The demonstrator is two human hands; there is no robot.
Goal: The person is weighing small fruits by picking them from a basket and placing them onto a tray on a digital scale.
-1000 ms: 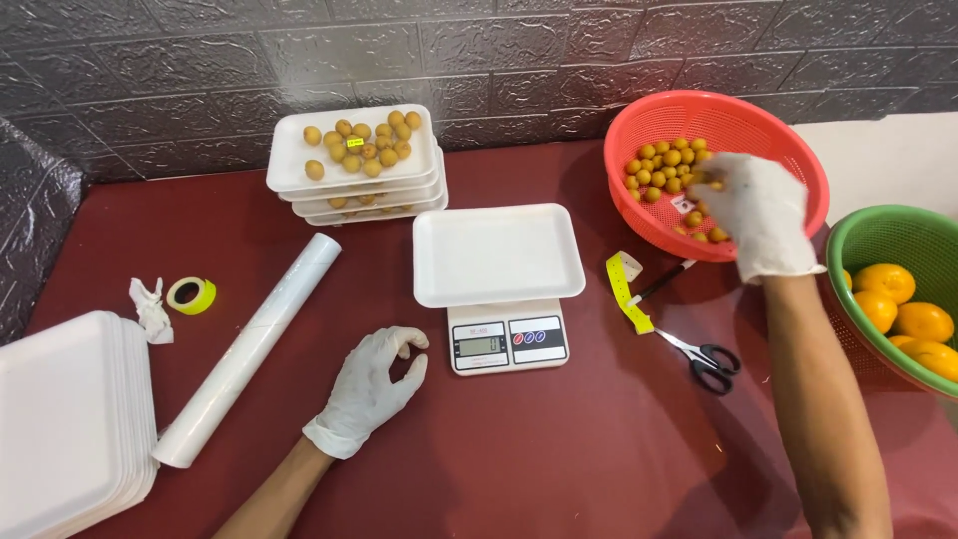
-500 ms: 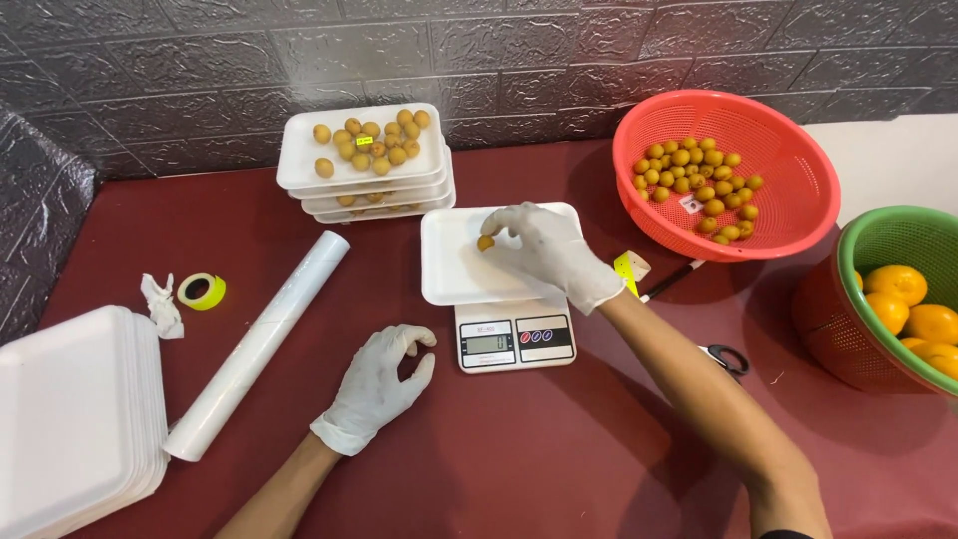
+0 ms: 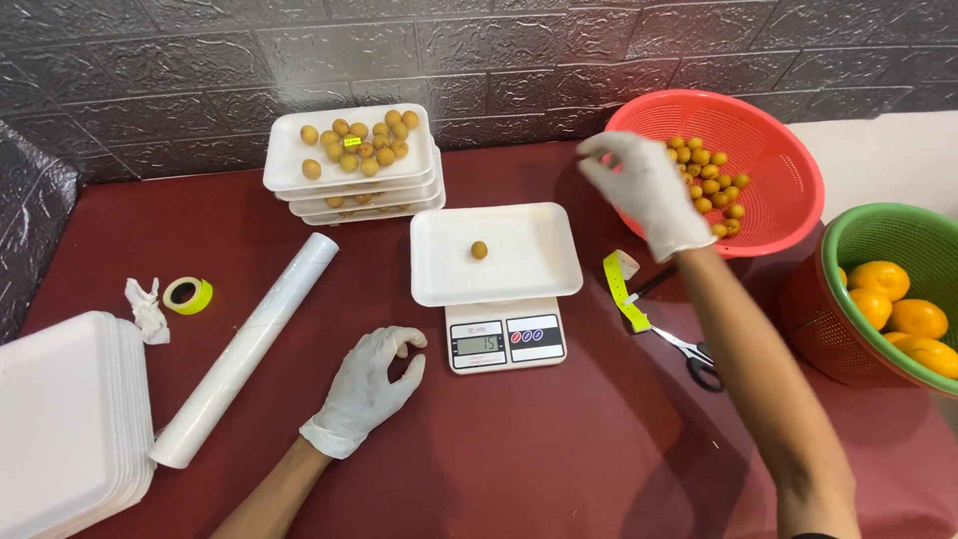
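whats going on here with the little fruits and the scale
A person in white gloves is at a red table. One small brown fruit lies in a white foam tray on a kitchen scale. The right hand hovers beside the red basket of fruits, empty as far as shows. The left hand rests on the table.

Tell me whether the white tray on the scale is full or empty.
Nearly empty. The white foam tray on the digital kitchen scale holds a single small brown fruit; the rest of its surface is bare.
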